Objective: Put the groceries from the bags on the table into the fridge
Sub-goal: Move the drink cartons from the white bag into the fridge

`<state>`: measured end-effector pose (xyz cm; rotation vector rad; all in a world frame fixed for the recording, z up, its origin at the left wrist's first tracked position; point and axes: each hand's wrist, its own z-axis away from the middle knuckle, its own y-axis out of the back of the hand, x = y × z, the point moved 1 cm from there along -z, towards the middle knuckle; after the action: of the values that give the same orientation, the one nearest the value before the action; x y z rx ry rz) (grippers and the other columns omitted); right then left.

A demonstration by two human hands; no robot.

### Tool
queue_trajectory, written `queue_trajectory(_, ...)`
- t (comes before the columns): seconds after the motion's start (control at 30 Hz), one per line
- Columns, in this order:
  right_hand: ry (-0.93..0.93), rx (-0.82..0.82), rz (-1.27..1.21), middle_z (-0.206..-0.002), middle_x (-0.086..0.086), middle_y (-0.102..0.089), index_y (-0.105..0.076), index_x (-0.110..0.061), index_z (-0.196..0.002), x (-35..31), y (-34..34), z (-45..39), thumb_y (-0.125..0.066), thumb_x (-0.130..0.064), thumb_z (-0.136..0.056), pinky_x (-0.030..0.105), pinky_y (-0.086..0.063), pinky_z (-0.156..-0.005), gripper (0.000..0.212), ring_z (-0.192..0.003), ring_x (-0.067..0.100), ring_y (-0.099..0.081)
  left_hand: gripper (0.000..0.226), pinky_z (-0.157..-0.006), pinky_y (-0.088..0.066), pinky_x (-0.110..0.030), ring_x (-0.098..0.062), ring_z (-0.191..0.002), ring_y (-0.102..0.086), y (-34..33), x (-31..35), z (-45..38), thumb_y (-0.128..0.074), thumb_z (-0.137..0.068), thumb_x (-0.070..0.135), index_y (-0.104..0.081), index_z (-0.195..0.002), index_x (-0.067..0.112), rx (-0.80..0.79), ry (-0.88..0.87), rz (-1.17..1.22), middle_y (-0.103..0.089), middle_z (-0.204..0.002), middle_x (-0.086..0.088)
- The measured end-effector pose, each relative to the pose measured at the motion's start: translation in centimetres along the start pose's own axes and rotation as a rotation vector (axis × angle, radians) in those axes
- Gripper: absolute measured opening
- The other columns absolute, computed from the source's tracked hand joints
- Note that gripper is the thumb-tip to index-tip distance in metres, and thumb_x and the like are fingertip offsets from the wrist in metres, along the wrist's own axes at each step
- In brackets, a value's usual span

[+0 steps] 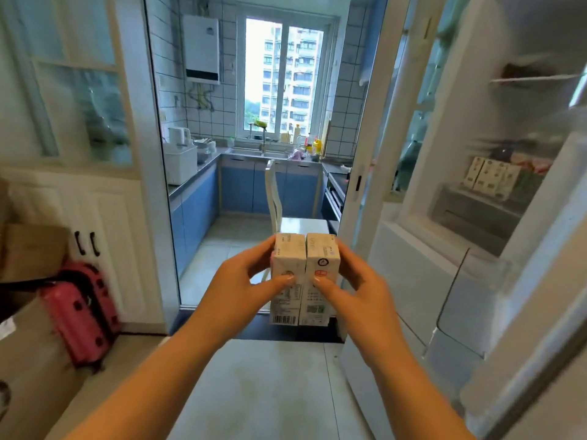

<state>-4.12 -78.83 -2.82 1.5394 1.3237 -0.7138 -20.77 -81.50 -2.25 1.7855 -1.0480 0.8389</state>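
Here, centre frame, the left hand (244, 281) and right hand (355, 281) clamp two white cartons (304, 277) together. At right, the open fridge (422, 198) already shelves similar cartons (487, 177); these two likely go next.

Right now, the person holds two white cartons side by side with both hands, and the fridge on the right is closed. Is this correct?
Not quite. The head view shows the fridge open, with cartons on a shelf. The rest holds: the left hand and right hand hold two white cartons side by side.

left hand (244, 281) | right hand (355, 281) | both outstretched, fingers curled, seemingly gripping
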Motion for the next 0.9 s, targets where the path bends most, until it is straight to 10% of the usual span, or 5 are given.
queue_trajectory(0.3, -0.064, 0.247, 0.078, -0.133, -0.018, -0.05, -0.039, -0.042, -0.136, 6.4, -1.3, -14.5, -0.057, -0.033, -0.087, 0.033, -0.045, -0.095, 0.053, -0.111, -0.004, -0.042, 0.052, -0.071, -0.041, 0.0, 0.023, -0.088, -0.049, -4.0, -6.2, -18.2, -0.068, -0.079, 0.024, -0.042, -0.118, 0.048, -0.181, -0.101, 0.092, -0.05, -0.105, 0.036)
queue_trajectory(0.53, -0.129, 0.496, 0.052, -0.117, -0.023, -0.053, -0.041, -0.043, -0.129, 9.1, 2.0, -24.0, -0.06, -0.017, -0.088, 0.014, -0.047, -0.072, 0.052, -0.098, -0.009, -0.051, 0.054, -0.083, -0.051, -0.023, 0.0, -0.106, -0.054, -10.5, -8.0, -32.3, -0.066, -0.083, 0.024, -0.046, -0.132, 0.037, -0.407, -0.194, 0.148, -0.057, -0.113, 0.024)
queue_trajectory(0.67, -0.124, 0.653, 0.081, -0.115, -0.022, -0.056, -0.044, -0.041, -0.128, 11.2, 6.3, -27.0, -0.061, -0.012, -0.087, 0.006, -0.049, -0.065, 0.053, -0.095, -0.015, -0.053, 0.047, -0.061, -0.045, -0.002, 0.022, -0.084, -0.054, -16.6, -7.0, -37.5, -0.066, -0.083, 0.018, -0.049, -0.121, 0.04, -0.566, -0.269, 0.243, -0.055, -0.097, 0.034)
queue_trajectory(0.9, -0.071, 0.862, 0.146, -0.118, -0.02, -0.061, -0.046, -0.034, -0.134, 15.5, 16.2, -32.3, -0.061, -0.01, -0.087, 0.015, -0.054, -0.073, 0.055, -0.103, -0.009, -0.057, 0.049, -0.077, -0.051, -0.01, 0.008, -0.104, -0.056, -29.6, -3.7, -44.9, -0.066, -0.084, 0.019, -0.051, -0.128, 0.034, -0.731, -0.391, 0.402, -0.062, -0.112, 0.022)
